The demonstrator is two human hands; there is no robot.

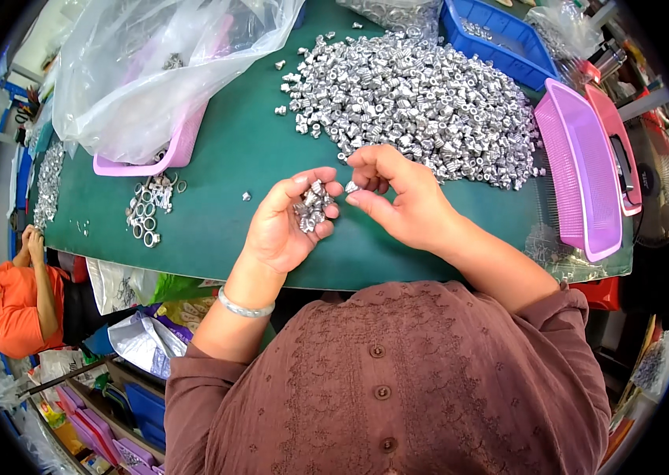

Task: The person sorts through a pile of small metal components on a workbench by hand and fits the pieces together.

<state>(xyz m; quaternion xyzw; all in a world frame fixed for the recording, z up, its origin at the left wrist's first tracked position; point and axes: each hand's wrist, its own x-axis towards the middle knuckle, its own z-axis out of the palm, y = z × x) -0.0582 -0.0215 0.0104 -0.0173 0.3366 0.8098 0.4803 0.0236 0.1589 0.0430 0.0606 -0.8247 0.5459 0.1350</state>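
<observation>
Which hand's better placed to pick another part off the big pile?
Probably the right hand: it's close to the near edge of the pile, with one small part by its thumb. The left hand sits farther off, cradling a cluster of parts.

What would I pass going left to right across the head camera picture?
Person in orange → loose metal rings → left hand → right hand → purple basket → fan.
</observation>
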